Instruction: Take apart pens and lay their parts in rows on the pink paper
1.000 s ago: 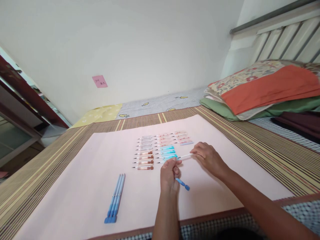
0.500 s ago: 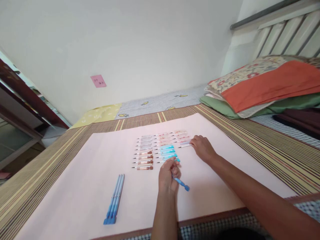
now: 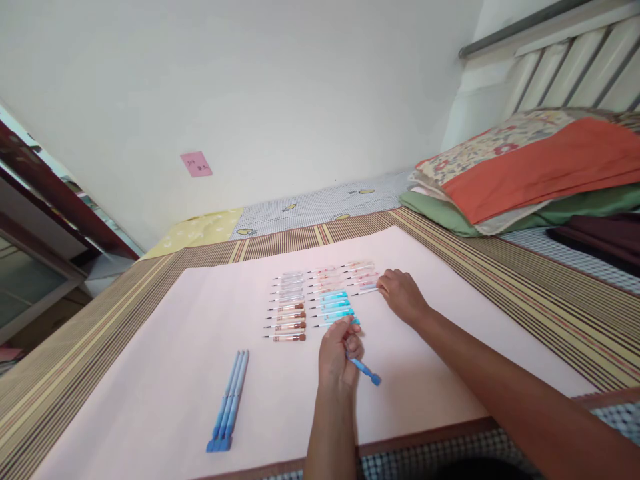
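Note:
My left hand (image 3: 341,350) is closed round a blue pen (image 3: 365,370), whose wide blue end sticks out below the fingers. Its fingertips lie close to the lowest turquoise piece (image 3: 345,312) on the paper. My right hand (image 3: 400,291) pinches a slim white pen-like piece with a dark tip (image 3: 363,292) at the bottom of the right column. Beside it are rows of similar dark-tipped pieces: pink ones (image 3: 325,280), clear greyish ones (image 3: 290,287) and brown-ended ones (image 3: 289,327). Three blue pens (image 3: 229,403) lie side by side at the front left.
Everything lies on a large pale pink sheet (image 3: 165,380) over a striped mat (image 3: 480,273). Folded cloths and an orange-and-floral pillow (image 3: 540,167) are piled at the right. A white wall with a pink note (image 3: 196,164) stands behind.
My right hand has shifted slightly to the left with the white pen-like piece, bringing it nearer its column. The left hand keeps hold of the blue pen almost in place.

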Demonstrator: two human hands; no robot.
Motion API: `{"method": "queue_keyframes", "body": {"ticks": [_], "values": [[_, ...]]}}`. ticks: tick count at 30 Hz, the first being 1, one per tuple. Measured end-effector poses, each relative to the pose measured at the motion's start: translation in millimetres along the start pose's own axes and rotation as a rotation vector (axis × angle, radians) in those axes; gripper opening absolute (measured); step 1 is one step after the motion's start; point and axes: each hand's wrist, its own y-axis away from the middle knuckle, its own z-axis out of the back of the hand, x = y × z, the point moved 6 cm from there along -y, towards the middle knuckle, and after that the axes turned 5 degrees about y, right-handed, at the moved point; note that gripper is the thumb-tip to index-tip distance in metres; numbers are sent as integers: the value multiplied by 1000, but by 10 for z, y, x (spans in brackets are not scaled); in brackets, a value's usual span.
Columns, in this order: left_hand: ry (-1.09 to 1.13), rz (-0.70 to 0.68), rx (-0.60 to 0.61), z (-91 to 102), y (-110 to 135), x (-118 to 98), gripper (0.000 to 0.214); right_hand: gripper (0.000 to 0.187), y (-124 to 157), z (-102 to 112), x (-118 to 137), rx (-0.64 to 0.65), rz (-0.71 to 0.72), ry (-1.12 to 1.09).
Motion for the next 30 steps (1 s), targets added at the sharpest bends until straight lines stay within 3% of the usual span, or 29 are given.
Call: {"method": "queue_keyframes", "body": {"ticks": [12,15,18,20,25,30], "values": [[-18,-11,0,-16,-1,30,38,19,41,-18,97,-21,7,-18],[-7,-7,0,-11,-4,14,32,19,65,48,128,-47,-22,-158],[51,-29,-29,-4,5,-43,29,16,166,203,179,-78,-106,-471],[112,-74,-45,-7,20,-103,32,17,291,292,290,-5,-143,-692],[199,-149,-39,-35,60,-203,42,14,736,436,773,331,-89,-1022],[243,-151,24,-77,94,-224,50,4,991,495,985,315,-102,-1016]]}}
